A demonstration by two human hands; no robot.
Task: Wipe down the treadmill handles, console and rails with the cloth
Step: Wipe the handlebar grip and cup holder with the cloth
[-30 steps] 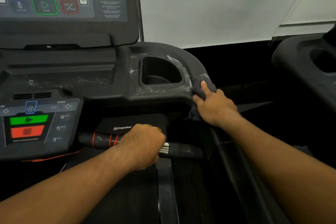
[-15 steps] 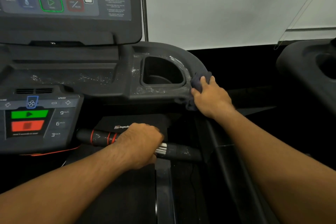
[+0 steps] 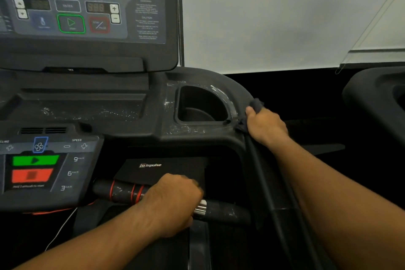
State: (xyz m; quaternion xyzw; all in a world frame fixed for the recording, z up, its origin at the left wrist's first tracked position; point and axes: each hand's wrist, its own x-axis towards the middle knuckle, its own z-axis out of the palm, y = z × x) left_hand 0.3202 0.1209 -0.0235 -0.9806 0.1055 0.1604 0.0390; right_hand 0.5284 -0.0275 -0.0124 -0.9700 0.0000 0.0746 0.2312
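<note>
Sliding up from where it was a second ago, the right hand (image 3: 266,126) now works the dark cloth (image 3: 255,103) higher along the curved outer rim of the treadmill's tray (image 3: 153,116), at 3 o'clock from the cup holder (image 3: 201,105). Its fingers are curled round the bunched cloth, thumb on top, pressing it against the rim where the side rail (image 3: 263,182) begins. At 6 o'clock from the cup holder, the left hand (image 3: 173,201) grips the front handle (image 3: 223,211), fingers wrapped fully round the black bar beside its red rings and silver band. White streaks and specks mark the tray's surface and the cup holder's edge. The upper console (image 3: 87,13) stands at 11 o'clock in the view, its buttons blurred. A lower control panel (image 3: 43,160) with green and red keys sits at 9 o'clock. A neighbouring machine (image 3: 377,98) shows at 3 o'clock, before a pale wall (image 3: 274,13).
</note>
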